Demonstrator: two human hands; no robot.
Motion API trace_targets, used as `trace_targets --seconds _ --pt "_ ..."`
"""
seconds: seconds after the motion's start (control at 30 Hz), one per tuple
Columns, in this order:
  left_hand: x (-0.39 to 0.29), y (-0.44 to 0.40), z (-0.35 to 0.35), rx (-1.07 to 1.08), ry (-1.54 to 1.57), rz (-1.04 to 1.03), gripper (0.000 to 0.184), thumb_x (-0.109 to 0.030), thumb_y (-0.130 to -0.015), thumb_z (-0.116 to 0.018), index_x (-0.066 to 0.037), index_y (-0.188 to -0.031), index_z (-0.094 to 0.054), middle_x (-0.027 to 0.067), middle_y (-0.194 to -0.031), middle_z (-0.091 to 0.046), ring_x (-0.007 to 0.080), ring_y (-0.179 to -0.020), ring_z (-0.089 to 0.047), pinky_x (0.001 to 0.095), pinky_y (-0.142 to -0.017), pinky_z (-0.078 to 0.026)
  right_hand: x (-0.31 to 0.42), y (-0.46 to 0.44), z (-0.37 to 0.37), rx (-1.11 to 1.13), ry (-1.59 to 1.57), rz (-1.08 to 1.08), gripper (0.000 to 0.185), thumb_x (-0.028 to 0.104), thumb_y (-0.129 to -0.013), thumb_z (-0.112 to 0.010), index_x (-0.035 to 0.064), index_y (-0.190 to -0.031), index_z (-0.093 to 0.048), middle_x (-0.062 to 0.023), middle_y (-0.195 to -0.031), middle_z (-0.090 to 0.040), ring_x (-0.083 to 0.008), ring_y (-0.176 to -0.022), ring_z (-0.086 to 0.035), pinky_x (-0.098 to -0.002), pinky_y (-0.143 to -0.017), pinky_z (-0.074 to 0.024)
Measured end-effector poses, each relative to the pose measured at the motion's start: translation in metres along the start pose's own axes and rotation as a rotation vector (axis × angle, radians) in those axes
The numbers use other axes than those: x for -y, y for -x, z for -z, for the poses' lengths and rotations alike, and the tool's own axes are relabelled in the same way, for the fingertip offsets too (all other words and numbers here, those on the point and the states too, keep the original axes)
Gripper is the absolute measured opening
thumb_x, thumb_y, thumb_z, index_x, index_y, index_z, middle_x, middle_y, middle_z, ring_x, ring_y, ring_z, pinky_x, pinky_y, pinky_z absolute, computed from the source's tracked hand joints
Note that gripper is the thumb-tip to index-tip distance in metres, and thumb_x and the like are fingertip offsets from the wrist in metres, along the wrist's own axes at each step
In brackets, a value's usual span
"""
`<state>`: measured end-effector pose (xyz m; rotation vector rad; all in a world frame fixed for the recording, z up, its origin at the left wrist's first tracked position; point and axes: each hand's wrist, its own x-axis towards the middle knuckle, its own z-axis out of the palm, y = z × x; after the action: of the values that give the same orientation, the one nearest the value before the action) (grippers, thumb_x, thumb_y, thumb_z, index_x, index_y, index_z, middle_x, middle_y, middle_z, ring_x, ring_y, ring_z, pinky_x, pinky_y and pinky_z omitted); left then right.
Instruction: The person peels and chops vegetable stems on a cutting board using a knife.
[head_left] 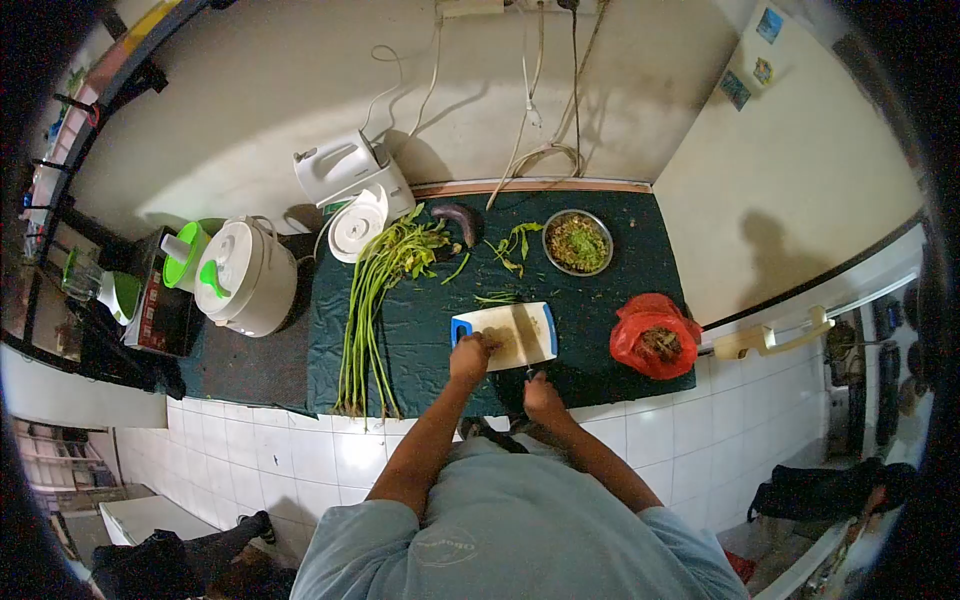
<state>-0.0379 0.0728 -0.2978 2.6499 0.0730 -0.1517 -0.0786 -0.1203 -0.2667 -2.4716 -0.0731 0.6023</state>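
My left hand (468, 358) is at the lower left part of a white cutting board (512, 325) with blue ends. Its fingers reach over the surface, blurred, and I cannot make out whether they hold anything. My right hand (541, 396) is closed around the dark handle of a knife (530, 374) at the board's near edge; the blade is hard to make out. A few cut green stems (497, 298) lie just behind the board. Further back stands a metal bowl (578, 243) of chopped greens.
Long green stalks with leaves (375, 310) lie left, near an eggplant (456, 222). A red plastic bag (655, 337) with scraps stands right. A white rice cooker (248, 277) and a hand mixer (350, 170) on its stand are at left. Dark green cloth (620, 275) covers the table.
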Motion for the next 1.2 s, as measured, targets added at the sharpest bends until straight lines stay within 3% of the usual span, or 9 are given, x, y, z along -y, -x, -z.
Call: trace_targets --seconds 0.13,0.2,0.33,0.53,0.6,0.83,0.9,1.0,1.2 --pt "-0.005 0.000 0.005 -0.017 0.095 0.128 0.016 -0.025 -0.082 -0.064 -0.020 -0.095 -0.072 0.0098 -0.098 -0.065 0.0321 -0.091 -0.063 0.0439 -0.076 -0.052 0.015 -0.007 0.014 -0.011 0.087 -0.019 0.039 0.027 -0.095 -0.044 -0.0110 -0.099 -0.050 -0.0337 -0.086 -0.061 -0.0471 -0.083 -0.062 -0.0523 -0.073 -0.0494" --pt "-0.013 -0.002 0.016 -0.003 0.130 0.136 0.016 -0.026 -0.081 -0.065 -0.020 -0.095 -0.072 0.0102 -0.097 -0.066 0.0325 -0.091 -0.063 0.0442 -0.076 -0.052 -0.009 -0.028 0.006 0.044 0.216 0.236 0.042 0.029 -0.095 -0.043 -0.0108 -0.108 -0.044 -0.0323 -0.088 -0.061 -0.0472 -0.084 -0.062 -0.0528 -0.077 -0.0497" --pt "-0.001 -0.009 0.001 0.041 0.153 0.117 0.017 -0.027 -0.082 -0.064 -0.018 -0.095 -0.072 0.0095 -0.098 -0.066 0.0315 -0.090 -0.065 0.0439 -0.076 -0.053 0.040 0.010 0.051 0.168 0.227 0.158 0.041 0.029 -0.095 -0.042 -0.0101 -0.106 -0.048 -0.0317 -0.089 -0.062 -0.0471 -0.085 -0.062 -0.0531 -0.078 -0.0495" --pt "-0.010 0.002 0.020 0.023 0.096 0.084 0.017 -0.027 -0.084 -0.060 -0.018 -0.093 -0.071 0.0074 -0.096 -0.065 0.0301 -0.088 -0.064 0.0439 -0.074 -0.053 0.032 0.005 0.017 -0.093 0.120 -0.008 0.041 0.029 -0.095 -0.042 -0.0066 -0.085 -0.060 -0.0302 -0.090 -0.063 -0.0467 -0.085 -0.062 -0.0514 -0.075 -0.0498" --pt "-0.011 0.008 0.021 -0.021 0.116 0.037 0.017 -0.027 -0.085 -0.058 -0.018 -0.092 -0.071 0.0067 -0.095 -0.064 0.0297 -0.087 -0.064 0.0441 -0.073 -0.053 0.051 0.000 0.047 0.153 0.231 0.126 0.042 0.030 -0.095 -0.042 -0.0075 -0.088 -0.059 -0.0306 -0.093 -0.062 -0.0463 -0.088 -0.062 -0.0511 -0.078 -0.0495" --pt "0.002 0.017 0.010 -0.133 -0.013 -0.149 0.019 -0.021 -0.084 -0.056 -0.022 -0.094 -0.072 0.0053 -0.096 -0.059 0.0298 -0.089 -0.060 0.0429 -0.073 -0.053 0.026 0.000 0.020 0.228 0.415 0.299 0.041 0.028 -0.095 -0.044 -0.0083 -0.084 -0.059 -0.0312 -0.094 -0.062 -0.0443 -0.089 -0.062 -0.0507 -0.075 -0.0489" --pt "0.002 0.018 0.012 -0.124 -0.013 -0.126 0.020 -0.020 -0.084 -0.056 -0.023 -0.094 -0.072 0.0053 -0.097 -0.058 0.0298 -0.090 -0.059 0.0428 -0.074 -0.053 0.032 0.008 0.015 -0.074 0.221 0.051 0.038 0.025 -0.094 -0.045 -0.0088 -0.084 -0.059 -0.0301 -0.089 -0.061 -0.0423 -0.086 -0.063 -0.0492 -0.071 -0.0498" --pt "-0.001 0.022 0.013 -0.130 0.029 -0.060 0.018 -0.020 -0.083 -0.057 -0.023 -0.092 -0.073 0.0052 -0.097 -0.059 0.0295 -0.091 -0.059 0.0430 -0.077 -0.052 0.015 -0.024 0.015 0.051 0.464 0.405 0.036 0.024 -0.095 -0.044 -0.0090 -0.087 -0.057 -0.0296 -0.084 -0.061 -0.0411 -0.082 -0.064 -0.0484 -0.071 -0.0510" --pt "-0.005 0.015 0.027 -0.058 0.191 0.077 0.016 -0.023 -0.080 -0.064 -0.022 -0.093 -0.074 0.0081 -0.098 -0.063 0.0312 -0.093 -0.060 0.0423 -0.079 -0.051 0.005 -0.018 -0.008 -0.009 0.164 0.246 0.036 0.022 -0.095 -0.044 -0.0114 -0.089 -0.054 -0.0270 -0.069 -0.060 -0.0404 -0.065 -0.064 -0.0479 -0.060 -0.0518"
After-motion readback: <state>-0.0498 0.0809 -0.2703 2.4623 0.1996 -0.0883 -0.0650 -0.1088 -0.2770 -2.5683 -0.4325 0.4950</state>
